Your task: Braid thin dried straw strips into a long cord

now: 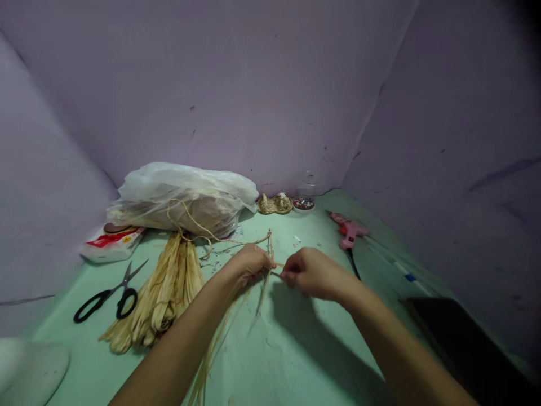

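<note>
Near the middle of the green table, my left hand pinches thin straw-coloured strands where a braided cord meets loose ends. Just to its right, my right hand is closed on a short strand stretched between the two hands. The braided cord runs left from there toward a bundle of dried, flat leaf strips, tied at its top. Long loose strands hang below my left hand, toward the front edge. My forearms hide part of them.
Black-handled scissors lie left of the bundle. A plastic bag, a red-and-white packet, woven pieces and a small container stand behind. To the right are a pink glue gun, clear sticks and a black flat object.
</note>
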Demonstrator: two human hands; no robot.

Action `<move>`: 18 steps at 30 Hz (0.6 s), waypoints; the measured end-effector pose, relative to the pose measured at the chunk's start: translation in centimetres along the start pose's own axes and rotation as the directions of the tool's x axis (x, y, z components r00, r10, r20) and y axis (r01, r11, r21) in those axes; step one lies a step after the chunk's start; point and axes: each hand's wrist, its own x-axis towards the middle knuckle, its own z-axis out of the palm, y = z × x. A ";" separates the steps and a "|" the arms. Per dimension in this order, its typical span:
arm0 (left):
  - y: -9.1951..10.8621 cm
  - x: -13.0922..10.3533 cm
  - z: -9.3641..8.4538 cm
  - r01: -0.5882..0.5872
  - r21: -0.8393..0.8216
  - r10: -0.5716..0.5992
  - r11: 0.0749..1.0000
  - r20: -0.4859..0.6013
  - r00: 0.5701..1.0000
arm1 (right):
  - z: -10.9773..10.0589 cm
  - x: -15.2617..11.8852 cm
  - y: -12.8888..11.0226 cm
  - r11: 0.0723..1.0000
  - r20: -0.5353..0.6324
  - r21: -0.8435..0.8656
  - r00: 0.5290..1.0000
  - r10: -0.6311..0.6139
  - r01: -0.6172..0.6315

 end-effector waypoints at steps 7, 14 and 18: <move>-0.1 0.0 -0.4 -0.047 0.045 0.045 0.998 0.057 0.997 | 1.4 2.5 1.1 0.684 0.027 0.703 0.968 0.251 -0.197; 0.1 -0.2 -0.1 -0.092 0.136 0.090 0.986 0.025 0.996 | 3.5 3.5 1.4 0.659 0.052 0.730 0.976 0.210 -0.181; -0.4 0.4 0.0 -0.102 0.244 0.115 0.964 -0.042 0.992 | 3.8 3.7 1.9 0.657 0.056 0.729 0.973 0.222 -0.192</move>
